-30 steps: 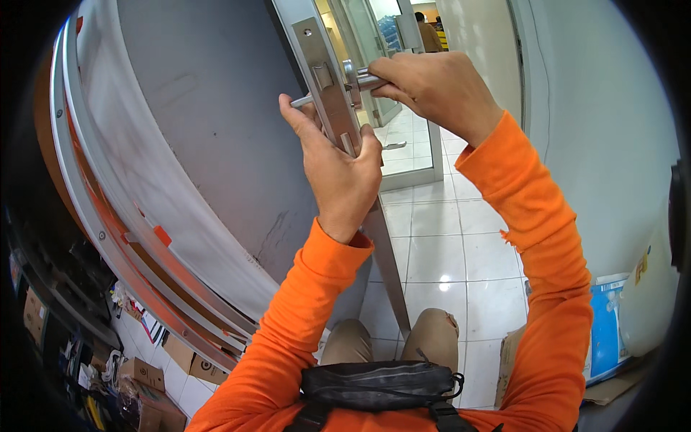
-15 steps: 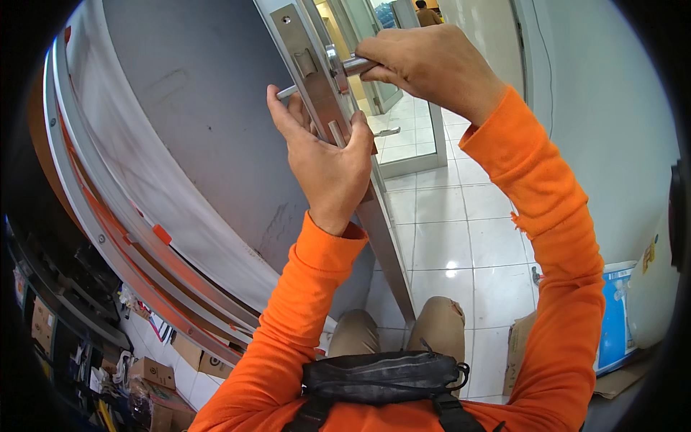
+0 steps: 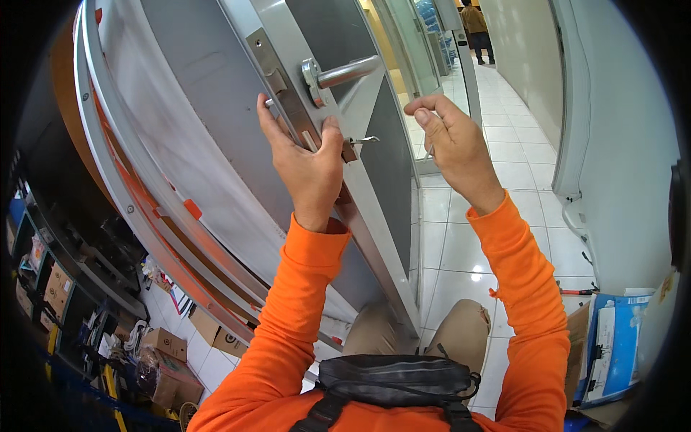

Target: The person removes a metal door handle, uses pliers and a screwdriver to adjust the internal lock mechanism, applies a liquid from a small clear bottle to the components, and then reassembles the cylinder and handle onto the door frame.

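A grey metal-framed door point(image 3: 374, 237) stands at an angle before me, its lock plate point(image 3: 270, 72) and latch showing on the edge. My left hand point(image 3: 309, 173) grips this edge below the latch, thumb on the near face and fingers behind it. By the thumb, a key point(image 3: 366, 140) sticks out of the lock cylinder. Above it, a round-bar lever handle point(image 3: 349, 72) juts to the right. My right hand point(image 3: 457, 147) hangs in the air right of the door, fingers curled closed. The tip of a thin metal piece point(image 3: 430, 151) shows beside its palm; the rest is hidden.
Curved metal rails point(image 3: 155, 223) and white sheeting flank the left. Cardboard boxes point(image 3: 164, 345) and shelves lie low at left. A blue-and-white package point(image 3: 617, 342) leans at lower right, near a wall point(image 3: 612, 144). Far along the tiled corridor stands a person point(image 3: 476, 29).
My right hand has let go of the lever handle and moved down and right, away from the door. More of the door's near face shows. My left hand stays on the edge.
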Available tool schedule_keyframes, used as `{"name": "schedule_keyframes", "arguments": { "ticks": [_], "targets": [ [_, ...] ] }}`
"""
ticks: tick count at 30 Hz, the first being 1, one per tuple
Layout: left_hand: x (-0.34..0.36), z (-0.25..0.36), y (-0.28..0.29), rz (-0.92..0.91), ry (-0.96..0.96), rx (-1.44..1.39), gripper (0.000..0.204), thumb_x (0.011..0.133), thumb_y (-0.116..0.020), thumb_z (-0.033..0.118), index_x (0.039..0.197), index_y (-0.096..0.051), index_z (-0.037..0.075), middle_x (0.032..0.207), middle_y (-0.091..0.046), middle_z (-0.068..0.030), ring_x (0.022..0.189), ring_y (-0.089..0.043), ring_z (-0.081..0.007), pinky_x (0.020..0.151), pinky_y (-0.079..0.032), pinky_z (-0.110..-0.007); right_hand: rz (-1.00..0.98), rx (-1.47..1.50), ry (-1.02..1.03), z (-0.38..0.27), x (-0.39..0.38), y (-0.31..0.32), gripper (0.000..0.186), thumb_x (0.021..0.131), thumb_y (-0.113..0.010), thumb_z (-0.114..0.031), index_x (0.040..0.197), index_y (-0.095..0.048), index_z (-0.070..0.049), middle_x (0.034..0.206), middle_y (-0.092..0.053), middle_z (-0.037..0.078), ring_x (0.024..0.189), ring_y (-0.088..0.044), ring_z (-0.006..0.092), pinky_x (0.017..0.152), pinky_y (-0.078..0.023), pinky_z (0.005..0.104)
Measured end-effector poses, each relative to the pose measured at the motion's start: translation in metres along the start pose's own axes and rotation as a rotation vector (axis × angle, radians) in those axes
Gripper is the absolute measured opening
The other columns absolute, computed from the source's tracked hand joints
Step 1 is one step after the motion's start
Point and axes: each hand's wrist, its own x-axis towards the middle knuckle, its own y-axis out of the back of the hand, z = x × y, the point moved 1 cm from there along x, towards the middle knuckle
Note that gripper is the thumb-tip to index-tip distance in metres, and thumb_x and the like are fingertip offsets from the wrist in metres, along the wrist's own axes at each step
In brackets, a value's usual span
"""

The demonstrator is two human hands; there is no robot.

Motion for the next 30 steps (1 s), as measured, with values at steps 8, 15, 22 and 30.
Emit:
{"name": "schedule_keyframes", "arguments": {
  "ticks": [8, 15, 22, 30],
  "targets": [
    [0.007, -0.001, 0.021, 0.039, 0.018, 0.013, 0.089, 0.086, -0.070, 0.004, 0.159, -0.020, -0.005, 0.137, -0.057, -0.0187, 0.118, -0.061, -0.0250, 0.102, -0.048, -0.034, -0.232, 0.545, -0.358, -0.027, 0.012, -0.028, 0.030, 0.108, -0.051, -0.021, 0.121, -0.067, 0.001, 0.070, -0.052, -0.002, 0.060, -0.047, 0.0076, 0.051, -0.039, 0.0237],
    [0.021, -0.007, 0.027, 0.010, -0.142, 0.271, 0.076, 0.081, -0.080, 0.007, 0.146, -0.042, -0.007, 0.147, -0.045, -0.0277, 0.139, -0.044, -0.0424, 0.114, -0.039, -0.044, -0.185, 1.054, -0.492, -0.028, 0.054, -0.071, 0.030, 0.108, -0.046, -0.019, 0.117, -0.066, 0.002, 0.066, -0.034, -0.007, 0.051, -0.027, 0.0055, 0.044, -0.024, 0.0232],
    [0.018, -0.012, 0.012, 0.114, -0.191, 0.191, 0.051, 0.083, -0.083, 0.011, 0.127, -0.058, 0.000, 0.133, -0.055, -0.0159, 0.128, -0.052, -0.0340, 0.107, -0.043, -0.041, -0.414, 1.471, -0.368, -0.019, 0.060, -0.067, 0.036, 0.107, -0.042, -0.010, 0.136, -0.057, 0.004, 0.064, -0.032, -0.007, 0.049, -0.025, 0.0057, 0.041, -0.023, 0.0230],
    [0.021, -0.013, 0.013, 0.105, -0.220, 0.191, 0.047, 0.081, -0.080, 0.013, 0.123, -0.062, 0.001, 0.133, -0.058, -0.0178, 0.132, -0.051, -0.0342, 0.110, -0.042, -0.042, -0.337, 1.553, -0.431, -0.025, 0.071, -0.059, 0.024, 0.113, -0.044, -0.023, 0.115, -0.056, -0.003, 0.064, -0.034, -0.006, 0.050, -0.026, 0.0063, 0.042, -0.023, 0.0233]
  ]
}}
